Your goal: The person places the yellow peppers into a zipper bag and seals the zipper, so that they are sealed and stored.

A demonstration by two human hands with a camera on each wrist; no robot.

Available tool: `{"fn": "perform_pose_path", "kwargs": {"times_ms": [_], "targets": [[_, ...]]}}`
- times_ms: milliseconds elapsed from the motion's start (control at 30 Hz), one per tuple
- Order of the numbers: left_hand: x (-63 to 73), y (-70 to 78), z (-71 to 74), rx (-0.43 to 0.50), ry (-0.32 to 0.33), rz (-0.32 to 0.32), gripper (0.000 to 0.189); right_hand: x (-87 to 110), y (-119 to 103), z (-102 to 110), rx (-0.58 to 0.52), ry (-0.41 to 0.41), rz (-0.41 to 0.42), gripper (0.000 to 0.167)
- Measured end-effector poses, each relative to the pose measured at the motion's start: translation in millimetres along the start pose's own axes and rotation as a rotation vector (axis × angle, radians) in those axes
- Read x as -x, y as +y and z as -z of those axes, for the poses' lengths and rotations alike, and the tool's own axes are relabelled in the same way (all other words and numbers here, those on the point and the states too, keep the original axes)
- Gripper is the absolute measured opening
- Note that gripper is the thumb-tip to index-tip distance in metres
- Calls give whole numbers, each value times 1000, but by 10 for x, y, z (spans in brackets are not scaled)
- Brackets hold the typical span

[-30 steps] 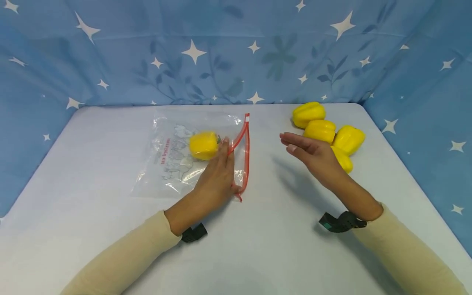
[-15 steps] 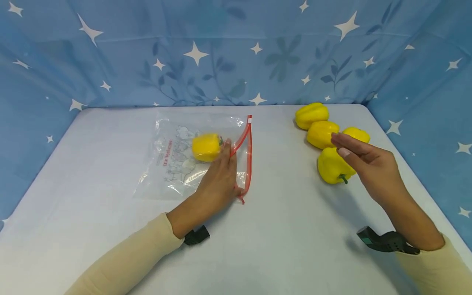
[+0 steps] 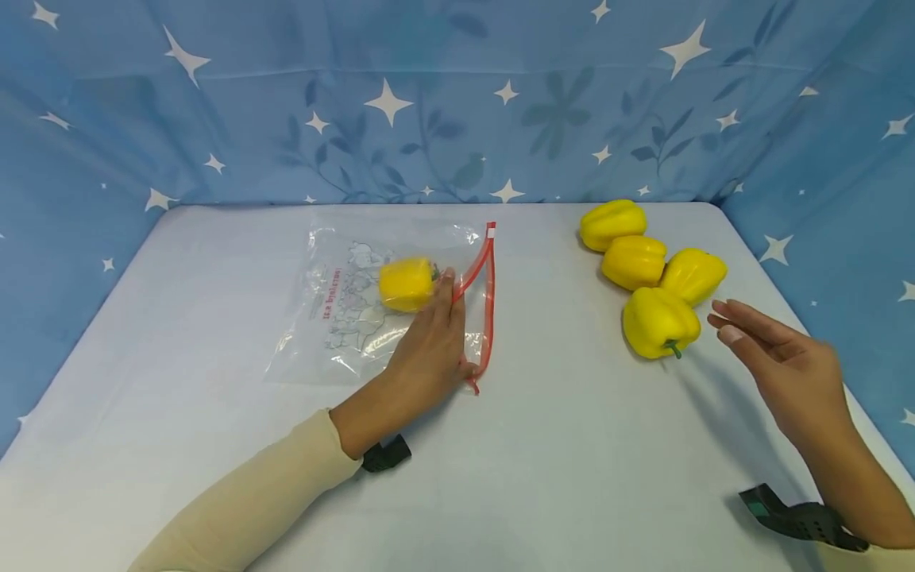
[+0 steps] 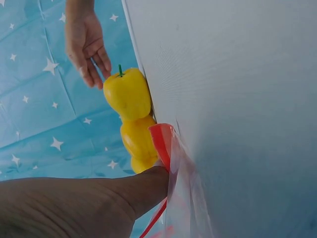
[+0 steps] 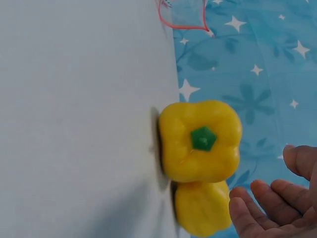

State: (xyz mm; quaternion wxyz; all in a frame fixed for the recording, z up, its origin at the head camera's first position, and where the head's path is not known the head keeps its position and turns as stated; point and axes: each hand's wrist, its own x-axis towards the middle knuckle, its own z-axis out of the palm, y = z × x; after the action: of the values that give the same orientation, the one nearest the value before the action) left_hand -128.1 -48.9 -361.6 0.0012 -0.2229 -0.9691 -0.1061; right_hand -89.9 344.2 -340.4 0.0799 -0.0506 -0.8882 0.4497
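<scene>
Head: right hand [image 3: 797, 369], relaxed, holding nothing, has moved past four loose peppers [image 3: 659, 324], seemingly within reach; left hand [image 3: 429, 334], fingers straight, rests at the bag [image 3: 364, 330], one pepper [image 3: 404, 284] inside. Left wrist: thumb [image 4: 148, 188] at red strip [image 4: 161, 141]. Right wrist: hand empty near peppers.

The head view looks forward and down over the worktop [image 3: 543, 461] to the curtain [image 3: 457, 48]. The left-wrist view, turned sideways, faces from close by the bag [image 3: 357, 318] toward the peppers [image 3: 639, 266]; the right-wrist view, also sideways, sits near them, the bag farther off. All three share both.
</scene>
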Motion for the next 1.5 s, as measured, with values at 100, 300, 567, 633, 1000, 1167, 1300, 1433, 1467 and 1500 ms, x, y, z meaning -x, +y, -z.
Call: {"fn": "perform_pose_path", "kwargs": {"times_ms": [100, 300, 567, 633, 1000, 1167, 1300, 1433, 1467, 1500], "targets": [[3, -4, -2, 2, 2, -4, 111, 11, 103, 5, -31, -3, -56, 50], [5, -5, -7, 5, -4, -5, 112, -10, 241, -36, 1, -47, -155, 57], [1, 4, -5, -4, -1, -3, 113, -87, 255, -136, 28, -139, -188, 63], [1, 5, -2, -3, 1, -2, 112, -108, 243, -166, 16, -145, -194, 63], [6, -7, -8, 3, 6, 4, 112, -265, 102, -336, -9, -243, -133, 76], [5, -8, -6, 9, -3, 7, 113, -313, 44, -449, -42, -238, -108, 84], [3, -4, -2, 7, -7, 9, 113, -362, -7, -533, -21, -226, -111, 90], [-2, 4, 2, 4, -11, 11, 113, -397, -48, -579, 18, -216, -100, 90], [-3, 6, 2, 4, -13, 11, 113, -404, -57, -583, 21, -217, -95, 90], [-3, 8, 2, 4, -13, 13, 113, -414, -65, -586, 24, -218, -91, 90]]}}
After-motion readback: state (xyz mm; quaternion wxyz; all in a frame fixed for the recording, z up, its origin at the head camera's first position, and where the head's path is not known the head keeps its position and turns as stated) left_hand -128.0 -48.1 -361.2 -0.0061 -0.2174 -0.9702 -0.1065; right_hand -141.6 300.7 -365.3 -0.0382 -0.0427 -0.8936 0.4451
